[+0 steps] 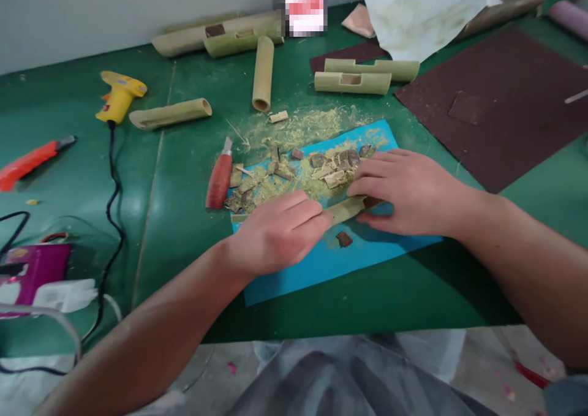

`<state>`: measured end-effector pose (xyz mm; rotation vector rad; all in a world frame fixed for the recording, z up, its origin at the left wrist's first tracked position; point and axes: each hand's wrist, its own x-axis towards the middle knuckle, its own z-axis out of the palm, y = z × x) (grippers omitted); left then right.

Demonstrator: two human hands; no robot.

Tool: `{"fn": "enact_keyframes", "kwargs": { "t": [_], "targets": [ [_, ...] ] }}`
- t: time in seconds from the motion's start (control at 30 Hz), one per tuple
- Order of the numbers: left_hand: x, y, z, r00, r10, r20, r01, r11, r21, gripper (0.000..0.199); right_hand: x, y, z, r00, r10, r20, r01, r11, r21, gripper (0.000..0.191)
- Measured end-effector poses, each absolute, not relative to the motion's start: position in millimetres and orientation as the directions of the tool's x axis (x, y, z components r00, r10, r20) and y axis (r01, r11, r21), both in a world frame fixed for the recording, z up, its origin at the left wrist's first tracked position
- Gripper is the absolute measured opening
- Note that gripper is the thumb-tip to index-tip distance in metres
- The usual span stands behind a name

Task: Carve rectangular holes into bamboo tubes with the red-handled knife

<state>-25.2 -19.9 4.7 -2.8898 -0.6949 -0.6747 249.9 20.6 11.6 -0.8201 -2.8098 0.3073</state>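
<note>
A pale green bamboo tube (345, 211) lies at a slant over a blue sheet (294, 279). My left hand (282, 232) is closed around its left part, covering that end. With fingers bent over the tube's right part, my right hand (404, 189) grips it from above. Between the right thumb and fingers shows a dark brown patch; I cannot tell if it is a notch or a separate piece. Bamboo chips (346, 160) and sawdust lie just beyond both hands. A small dark brown scrap (343, 239) rests on the sheet, nearer me.
A red-handled knife (219, 180) lies left of the chips. Farther left are a yellow glue gun (120, 97) with its cord and an orange-handled tool (32, 162). Notched bamboo tubes (353, 83) stand at the back. Dark brown sandpaper (500, 103) covers the right.
</note>
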Motion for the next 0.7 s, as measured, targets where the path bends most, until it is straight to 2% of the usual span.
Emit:
{"fn": "enact_keyframes", "kwargs": {
  "t": [0.2, 0.3, 0.37, 0.53, 0.7],
  "targets": [
    [-27.2, -20.7, 3.4, 0.77, 0.426, 0.476, 0.451, -0.89, 0.067, 0.021, 256.2, 27.3, 15.2, -0.783, 0.622, 0.024, 0.581, 0.745, -0.328, 0.012],
    [-29.8, -21.8, 4.8, 0.649, 0.477, 0.592, 0.498, -0.855, 0.143, 0.009, 252.8, 23.0, 15.8, -0.747, 0.661, 0.064, 0.6, 0.713, -0.364, 0.016],
    [-30.8, -21.4, 6.0, 0.567, 0.512, 0.645, 0.548, -0.819, 0.168, 0.009, 248.5, 16.8, 15.5, -0.689, 0.713, 0.128, 0.644, 0.684, -0.342, 0.019],
    [-28.6, -17.0, 5.6, 0.494, 0.552, 0.672, 0.619, -0.766, 0.174, 0.008, 231.8, -4.2, 11.9, -0.515, 0.822, 0.245, 0.757, 0.57, -0.319, 0.021],
    [-26.4, -11.3, -0.5, 0.449, 0.574, 0.685, 0.646, -0.738, 0.195, 0.008, 216.3, -18.7, 7.7, -0.418, 0.877, 0.239, 0.811, 0.478, -0.338, 0.023]
  ]
}}
